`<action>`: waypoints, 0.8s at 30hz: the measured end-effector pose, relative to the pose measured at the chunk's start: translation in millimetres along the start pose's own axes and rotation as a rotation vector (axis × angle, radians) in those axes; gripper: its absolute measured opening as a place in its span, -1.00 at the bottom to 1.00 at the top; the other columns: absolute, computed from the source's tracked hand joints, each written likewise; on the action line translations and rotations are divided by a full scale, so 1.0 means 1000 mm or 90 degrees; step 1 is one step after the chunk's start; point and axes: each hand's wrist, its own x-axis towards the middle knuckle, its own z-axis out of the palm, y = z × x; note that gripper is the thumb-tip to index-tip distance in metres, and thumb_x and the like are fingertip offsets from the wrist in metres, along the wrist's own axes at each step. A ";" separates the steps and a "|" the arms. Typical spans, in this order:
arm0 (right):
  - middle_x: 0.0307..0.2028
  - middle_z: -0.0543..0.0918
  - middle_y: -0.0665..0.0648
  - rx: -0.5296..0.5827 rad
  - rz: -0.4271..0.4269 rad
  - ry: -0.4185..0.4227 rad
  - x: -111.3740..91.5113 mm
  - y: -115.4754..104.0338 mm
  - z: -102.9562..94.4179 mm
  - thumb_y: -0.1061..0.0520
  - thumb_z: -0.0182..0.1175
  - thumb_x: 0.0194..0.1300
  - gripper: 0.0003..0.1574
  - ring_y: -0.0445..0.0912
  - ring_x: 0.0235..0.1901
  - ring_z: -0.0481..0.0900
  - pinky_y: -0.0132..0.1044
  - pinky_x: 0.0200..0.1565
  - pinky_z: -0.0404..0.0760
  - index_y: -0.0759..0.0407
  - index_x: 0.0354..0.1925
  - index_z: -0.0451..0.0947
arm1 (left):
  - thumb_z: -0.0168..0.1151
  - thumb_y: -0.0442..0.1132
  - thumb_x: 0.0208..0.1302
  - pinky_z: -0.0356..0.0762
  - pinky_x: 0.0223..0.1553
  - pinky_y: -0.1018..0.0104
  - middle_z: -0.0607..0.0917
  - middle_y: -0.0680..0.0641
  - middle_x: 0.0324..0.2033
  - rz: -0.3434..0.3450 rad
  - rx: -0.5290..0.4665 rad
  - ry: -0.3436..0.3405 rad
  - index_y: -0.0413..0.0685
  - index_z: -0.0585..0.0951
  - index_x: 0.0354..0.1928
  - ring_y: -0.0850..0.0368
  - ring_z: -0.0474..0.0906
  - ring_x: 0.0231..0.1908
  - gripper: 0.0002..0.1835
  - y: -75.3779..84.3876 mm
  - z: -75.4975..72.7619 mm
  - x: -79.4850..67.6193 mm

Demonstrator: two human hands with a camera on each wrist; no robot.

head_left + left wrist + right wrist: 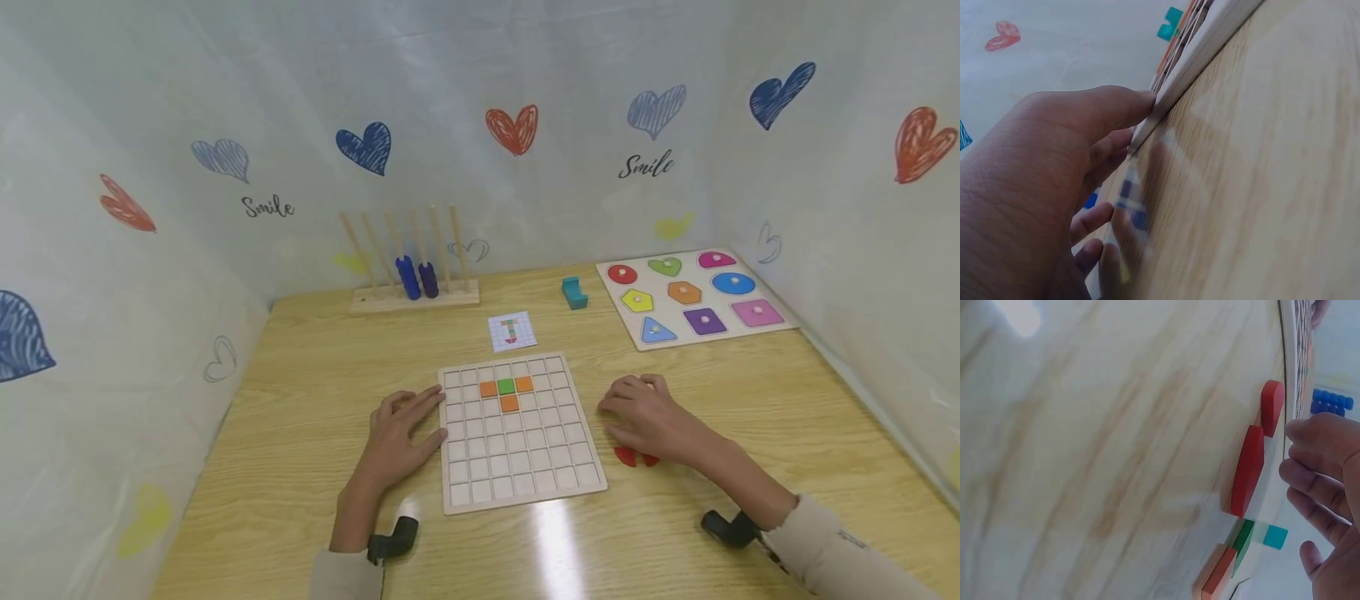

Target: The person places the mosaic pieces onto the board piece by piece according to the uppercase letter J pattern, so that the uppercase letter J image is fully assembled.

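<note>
A wooden grid board (528,467) lies in front of me, with a green square tile (506,386) and several orange tiles (509,403) set near its far side. My left hand (397,437) rests at the board's left edge; its thumb touches the rim in the left wrist view. Right of the board, my right hand (647,417) hovers over red quarter-round pieces (624,456), fingers loosely bent and nothing visible between them. In the right wrist view, the red pieces (1248,472), a green piece (1243,545) and an orange piece (1219,575) lie on the table, apart from the fingers.
Behind the board lies a pattern card (512,332) with a hook-shaped figure. At the back stand a peg rack (415,301) with blue and purple beads and a teal block (574,293). A knobbed shape puzzle (660,302) lies back right. Printed sheeting (435,75) encloses the table.
</note>
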 end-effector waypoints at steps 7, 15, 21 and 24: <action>-0.17 0.66 0.04 0.000 0.013 -0.001 -0.009 0.004 -0.001 0.12 0.50 0.10 -0.67 0.04 -0.05 0.53 0.18 0.00 0.31 0.15 -0.14 0.71 | 0.30 0.02 0.30 0.00 0.26 -0.22 0.43 0.11 0.39 0.004 -0.006 -0.001 0.10 0.49 0.39 -0.11 0.22 0.32 -0.38 0.001 -0.001 0.001; -0.18 0.64 0.00 0.009 0.035 0.012 -0.019 0.010 -0.002 0.13 0.51 0.06 -0.67 0.02 -0.05 0.52 0.16 0.00 0.28 0.12 -0.15 0.72 | 0.29 0.02 0.30 -0.01 0.26 -0.22 0.43 0.10 0.39 0.008 -0.008 0.001 0.10 0.49 0.39 -0.11 0.21 0.32 -0.38 0.000 -0.001 0.001; -0.16 0.64 0.02 0.013 0.066 0.009 -0.026 0.015 -0.005 0.12 0.50 0.08 -0.66 0.04 -0.03 0.52 0.17 0.03 0.27 0.12 -0.13 0.71 | 0.30 0.02 0.30 -0.01 0.25 -0.21 0.43 0.10 0.39 0.006 -0.011 0.001 0.10 0.49 0.39 -0.12 0.21 0.32 -0.37 -0.001 0.000 0.000; -0.16 0.63 0.03 0.015 0.082 0.009 -0.029 0.016 -0.008 0.14 0.49 0.08 -0.67 0.06 -0.02 0.51 0.18 0.03 0.26 0.12 -0.14 0.71 | 0.30 0.03 0.30 -0.01 0.26 -0.21 0.43 0.11 0.40 0.002 -0.008 0.000 0.11 0.49 0.40 -0.11 0.20 0.32 -0.37 -0.002 0.001 -0.001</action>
